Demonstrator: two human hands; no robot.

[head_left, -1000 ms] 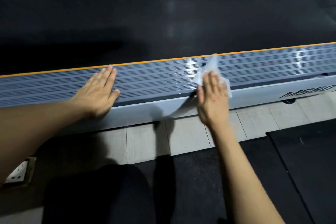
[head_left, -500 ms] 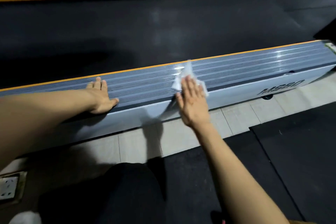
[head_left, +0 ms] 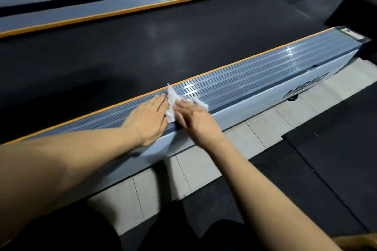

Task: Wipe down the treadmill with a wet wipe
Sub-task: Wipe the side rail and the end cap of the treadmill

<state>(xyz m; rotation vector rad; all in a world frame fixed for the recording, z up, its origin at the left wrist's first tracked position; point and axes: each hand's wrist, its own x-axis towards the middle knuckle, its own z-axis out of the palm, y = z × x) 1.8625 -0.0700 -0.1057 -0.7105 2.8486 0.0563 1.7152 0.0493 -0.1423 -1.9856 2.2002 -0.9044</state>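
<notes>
Wiping mid-rail: wet wipe (head_left: 172,101) lies crumpled on the ribbed side rail (head_left: 255,75) between right hand (head_left: 195,120), flat on its edge, and left hand (head_left: 150,120), flat beside it, neither visibly gripping; judging by that, belt (head_left: 163,36), far rail (head_left: 122,4) look undone.

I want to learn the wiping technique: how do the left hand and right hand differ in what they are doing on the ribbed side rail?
The left hand lies flat on the ribbed side rail, its fingertips just beside the wet wipe; the right hand presses on the wipe, part of which sticks out past its fingers. The left hand points along the rail; the right hand angles across it from the near edge. Both have straight fingers, palms down, on the same rail.
</notes>
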